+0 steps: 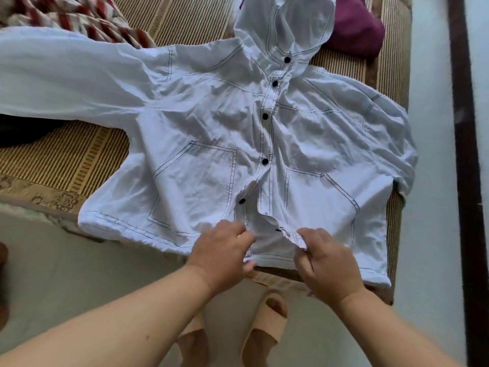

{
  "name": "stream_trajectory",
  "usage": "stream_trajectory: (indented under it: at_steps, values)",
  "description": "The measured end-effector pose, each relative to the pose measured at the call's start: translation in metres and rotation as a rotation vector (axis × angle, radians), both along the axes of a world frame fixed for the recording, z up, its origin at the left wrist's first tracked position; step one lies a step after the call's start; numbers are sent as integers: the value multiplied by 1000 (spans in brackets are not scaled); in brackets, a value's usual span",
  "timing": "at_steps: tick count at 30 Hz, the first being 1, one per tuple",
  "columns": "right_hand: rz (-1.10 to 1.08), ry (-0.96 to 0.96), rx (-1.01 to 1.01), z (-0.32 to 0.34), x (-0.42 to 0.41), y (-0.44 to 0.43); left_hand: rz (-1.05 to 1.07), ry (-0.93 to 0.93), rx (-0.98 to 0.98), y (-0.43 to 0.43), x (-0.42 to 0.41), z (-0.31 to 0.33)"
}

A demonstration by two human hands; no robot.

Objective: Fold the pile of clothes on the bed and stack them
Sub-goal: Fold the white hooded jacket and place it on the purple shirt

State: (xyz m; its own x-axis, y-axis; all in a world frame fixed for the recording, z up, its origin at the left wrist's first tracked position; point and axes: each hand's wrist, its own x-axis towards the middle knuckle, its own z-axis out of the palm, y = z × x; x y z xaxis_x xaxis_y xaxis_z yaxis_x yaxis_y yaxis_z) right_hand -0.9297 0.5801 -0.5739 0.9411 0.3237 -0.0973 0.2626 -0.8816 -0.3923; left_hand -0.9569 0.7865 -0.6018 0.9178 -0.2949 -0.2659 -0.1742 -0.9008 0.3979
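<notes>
Jacket (211, 133) flat on bed (79, 154) | left hand (221, 250), right hand (325, 263) pinching hem

jacket (211, 133) on bed (79, 154); hands (275, 258) at its near hem

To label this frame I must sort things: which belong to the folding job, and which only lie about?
Job: white hooded jacket; left hand and right hand gripping its front edges; perhaps next, red-striped cloth, maroon cloth.
Lying about: woven mat, sandals.
</notes>
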Motion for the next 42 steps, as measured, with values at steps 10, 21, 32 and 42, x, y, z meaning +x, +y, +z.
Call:
stream_trajectory:
  at_steps: [10, 21, 32, 42]
  values:
    - [-118, -34, 354, 0, -13, 15, 267, 172, -205, 1, 4, -14]
    - [85, 493, -151, -29, -12, 41, 461, 242, -367, 10, -36, 1]
    - [-436, 497, 64, -53, 44, 75, 694, 197, -19, -30, 37, -35]
    - [-497, 504, 252, -49, 45, 64, 699, 99, -260, -21, 40, -25]
